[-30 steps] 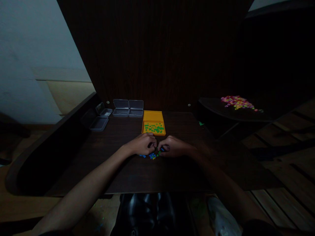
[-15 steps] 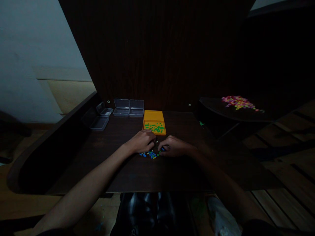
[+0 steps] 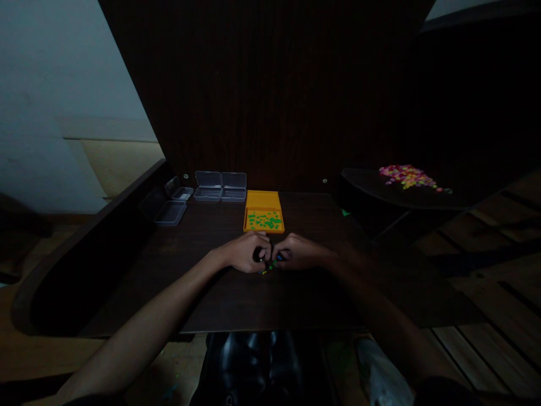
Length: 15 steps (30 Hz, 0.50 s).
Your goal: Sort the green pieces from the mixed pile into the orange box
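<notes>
My left hand (image 3: 250,252) is closed, its curled fingers lying over the pile of small coloured pieces (image 3: 264,272) on the dark table. Most of the pile is hidden under it; a few yellow, blue and green bits show at its edge. What its fingertips hold, if anything, cannot be made out. Close beside it, my right hand (image 3: 296,252) is also closed, thumb and fingers bent together, with a small blue piece (image 3: 279,257) showing inside the curl. Just beyond both hands an open yellow box (image 3: 264,230) holds several small green pieces (image 3: 270,219).
Clear plastic boxes with raised lids (image 3: 208,193) stand at the back left, and another clear box (image 3: 171,212) sits nearer the left side panel. On a corner shelf (image 3: 363,180) at right lies a heap of pink and yellow bits (image 3: 408,176).
My left hand has moved down towards me from the box's front edge, and now covers the pieces that lay in view. My right hand has hardly moved.
</notes>
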Available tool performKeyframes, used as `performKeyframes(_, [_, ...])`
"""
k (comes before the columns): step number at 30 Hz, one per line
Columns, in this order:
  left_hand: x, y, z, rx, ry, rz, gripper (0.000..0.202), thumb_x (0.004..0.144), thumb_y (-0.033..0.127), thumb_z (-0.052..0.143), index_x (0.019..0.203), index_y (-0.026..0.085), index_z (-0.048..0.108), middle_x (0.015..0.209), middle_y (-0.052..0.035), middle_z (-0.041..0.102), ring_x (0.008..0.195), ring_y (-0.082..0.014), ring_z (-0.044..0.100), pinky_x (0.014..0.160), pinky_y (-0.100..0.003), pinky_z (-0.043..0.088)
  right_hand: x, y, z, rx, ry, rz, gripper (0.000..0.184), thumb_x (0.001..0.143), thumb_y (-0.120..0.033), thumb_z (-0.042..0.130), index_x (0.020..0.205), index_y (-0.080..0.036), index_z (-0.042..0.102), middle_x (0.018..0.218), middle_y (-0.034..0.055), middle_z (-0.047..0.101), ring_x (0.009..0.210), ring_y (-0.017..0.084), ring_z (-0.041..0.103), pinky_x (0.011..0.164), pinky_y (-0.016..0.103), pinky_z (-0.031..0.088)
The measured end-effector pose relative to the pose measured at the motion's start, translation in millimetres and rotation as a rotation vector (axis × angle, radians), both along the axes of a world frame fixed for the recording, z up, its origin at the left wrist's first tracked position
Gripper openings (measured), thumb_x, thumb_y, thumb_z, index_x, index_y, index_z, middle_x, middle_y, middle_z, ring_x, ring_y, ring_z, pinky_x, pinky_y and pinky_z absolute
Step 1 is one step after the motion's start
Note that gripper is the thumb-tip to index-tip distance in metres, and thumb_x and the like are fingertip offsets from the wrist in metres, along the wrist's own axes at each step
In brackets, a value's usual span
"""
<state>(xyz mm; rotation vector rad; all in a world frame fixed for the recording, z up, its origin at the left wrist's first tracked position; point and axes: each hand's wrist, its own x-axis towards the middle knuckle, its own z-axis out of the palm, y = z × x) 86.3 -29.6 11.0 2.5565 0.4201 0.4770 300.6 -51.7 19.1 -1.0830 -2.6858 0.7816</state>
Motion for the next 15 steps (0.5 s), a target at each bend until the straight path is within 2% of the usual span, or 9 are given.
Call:
performKeyframes(3, [0.8, -0.8, -2.2, -0.022, -0.016, -0.032, 0.012, 0.063, 0.009, 0.067, 0.074, 0.015, 0.066, 0.066, 0.0014, 0.058, 0.064, -0.0119, 0.050, 0.065, -0.023, 0.041, -0.7, -0.3, -0.6, 0.000, -0.001, 0.001, 0.016, 0.075, -0.021, 0.066, 0.089, -0.018, 0.072, 0.059, -0.0062, 0.055, 0.051, 0.006, 0.045, 0.056, 0.019, 0.032])
performKeyframes(8, [2.7, -1.3, -2.3, -0.066, -0.016, -0.093, 0.018, 0.066, 0.007, 0.063, 0.078, 0.016, 0.072, 0.068, 0.0008, 0.060, 0.065, -0.0117, 0.051, 0.067, -0.024, 0.040, -0.3, -0.9, 3.6, 0.010, -0.040, -0.014, 0.008, 0.074, -0.021, 0.067, 0.080, -0.017, 0.071, 0.057, -0.0062, 0.053, 0.050, 0.006, 0.042, 0.053, 0.020, 0.029])
performKeyframes(15, [4.4, -2.9, -0.8, -0.054, 0.018, -0.082, 0.017, 0.069, 0.007, 0.063, 0.077, 0.018, 0.074, 0.067, 0.0008, 0.059, 0.065, -0.0118, 0.050, 0.067, -0.024, 0.040, 7.1, 3.0, 5.7, 0.007, -0.020, 0.034, 0.019, 0.075, -0.022, 0.066, 0.092, -0.019, 0.075, 0.057, -0.0056, 0.055, 0.051, 0.006, 0.043, 0.055, 0.020, 0.031])
